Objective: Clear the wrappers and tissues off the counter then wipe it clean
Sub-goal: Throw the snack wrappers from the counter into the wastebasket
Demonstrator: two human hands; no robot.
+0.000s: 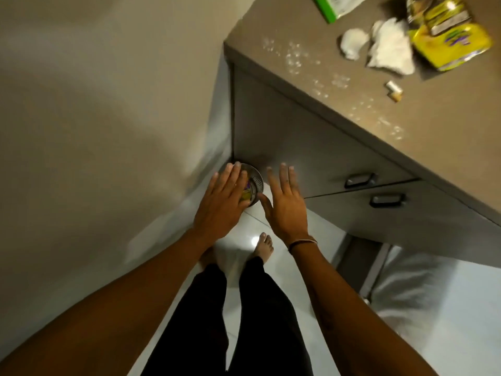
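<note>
A small metal bin [257,183] stands on the floor in the corner by the cabinet, with a yellow wrapper inside. My left hand [221,202] hovers over the bin, fingers spread and empty. My right hand [286,203] is open beside it, also empty. On the brown counter [447,126] at the upper right lie two crumpled white tissues [352,43] [390,48], a yellow wrapper [452,46], a gold wrapper [436,14], a green and white wrapper [334,5] and a small scrap [393,90]. White crumbs [295,57] are scattered along the counter's front edge.
Grey drawers with dark handles [359,180] [386,200] sit under the counter. A beige wall [95,104] runs along the left. My bare foot [264,246] and dark trousers stand on the glossy white floor tiles.
</note>
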